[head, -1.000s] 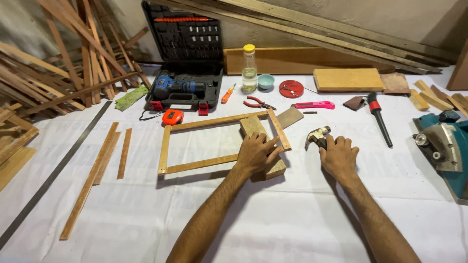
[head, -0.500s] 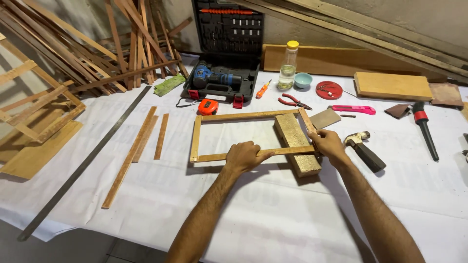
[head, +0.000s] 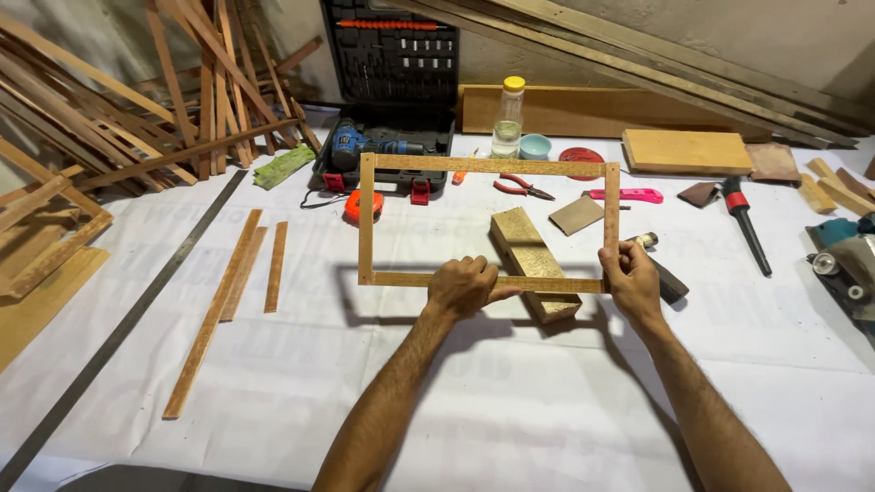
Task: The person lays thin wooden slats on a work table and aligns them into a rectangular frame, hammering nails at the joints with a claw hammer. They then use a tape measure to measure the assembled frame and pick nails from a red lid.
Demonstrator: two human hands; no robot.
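Frame (head: pixel 488 223) raised off the table, both our hands gripping its near rail.
Left hand (head: pixel 463 287) mid-rail, right hand (head: pixel 631 278) at the corner; we judge its joints could rack, or it could knock the block (head: pixel 533 260) beneath.

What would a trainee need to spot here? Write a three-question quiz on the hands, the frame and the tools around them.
1. True or false: both hands grip the wooden frame.
2. Which part of the frame does the left hand hold? A) far rail B) near rail C) left side rail
3. Fill in: the wooden block lies on the white table cover, seen through the frame's ____.

Key
1. True; the right hand holds the near right corner.
2. B
3. opening; the hammer lies just right of the frame, by the right hand.
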